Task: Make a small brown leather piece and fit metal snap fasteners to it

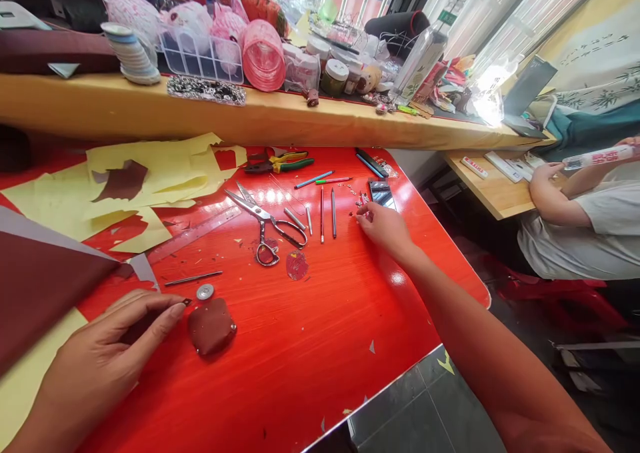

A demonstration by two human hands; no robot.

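Note:
At the table's left front, my left hand (123,343) pinches a small dark brown scrap (187,302), possibly leather, between thumb and forefinger. Just right of it lies a brown leather piece (213,327) with rounded corners and small metal studs at its edges. A round grey metal disc (205,292) touches or nearly touches its top edge. My right hand (385,227) reaches to the right side, fingers bent together beside a few small shiny bits (363,199); whatever they grip is too small to make out. A dark phone-like slab (381,193) lies just behind that hand.
Open scissors (270,219), pliers (280,162), pens (334,213) and metal rods (295,218) lie mid-table. Cut yellow paper (165,179) and a brown sheet (45,286) cover the left. A crowded shelf (300,123) runs behind. Another person (585,206) sits at right.

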